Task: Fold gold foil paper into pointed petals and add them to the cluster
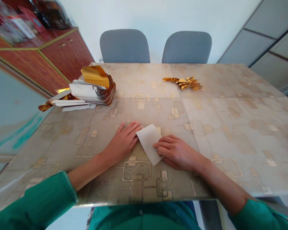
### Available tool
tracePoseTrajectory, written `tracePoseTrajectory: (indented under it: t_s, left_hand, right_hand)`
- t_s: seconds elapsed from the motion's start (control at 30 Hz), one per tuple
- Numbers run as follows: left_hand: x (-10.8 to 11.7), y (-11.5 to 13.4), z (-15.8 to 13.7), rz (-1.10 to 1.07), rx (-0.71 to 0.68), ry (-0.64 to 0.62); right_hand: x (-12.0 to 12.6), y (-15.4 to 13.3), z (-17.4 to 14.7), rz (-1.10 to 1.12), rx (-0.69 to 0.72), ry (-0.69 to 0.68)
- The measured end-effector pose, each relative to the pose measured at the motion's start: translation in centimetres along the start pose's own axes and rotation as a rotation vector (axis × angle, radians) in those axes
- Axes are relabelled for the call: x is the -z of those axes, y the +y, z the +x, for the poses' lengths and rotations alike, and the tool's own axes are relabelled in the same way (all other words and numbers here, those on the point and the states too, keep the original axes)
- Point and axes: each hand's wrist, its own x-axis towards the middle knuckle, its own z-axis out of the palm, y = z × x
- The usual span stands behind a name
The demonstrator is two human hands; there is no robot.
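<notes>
A small white sheet of paper (149,143) lies at a slant on the table in front of me, turned cornerwise. My left hand (126,140) rests flat with its fingers stretched out, the tips at the sheet's upper left edge. On the right, my right hand (174,152) has curled fingers on the sheet's right edge, with the index fingertip on its face. That hand covers the right corner, and its thumb is partly hidden. To the far left stands a bent stack of white and gold foil paper (92,88). Folded gold foil pieces (188,83) lie together at the back.
A patterned, glossy cloth covers the table (220,134). Two grey chairs (124,46) stand behind the far edge. At the upper left is a reddish wooden cabinet (64,56) with bags and packages (21,24) on top.
</notes>
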Motion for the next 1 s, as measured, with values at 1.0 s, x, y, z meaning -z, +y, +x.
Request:
tracePoseTrajectory:
  t_s: [1.0]
  left_hand:
    - [-0.3,4.5,-0.7,-0.308,-0.278,0.141]
  right_hand:
    - [0.1,2.1,-0.1,0.368,-0.304,0.141]
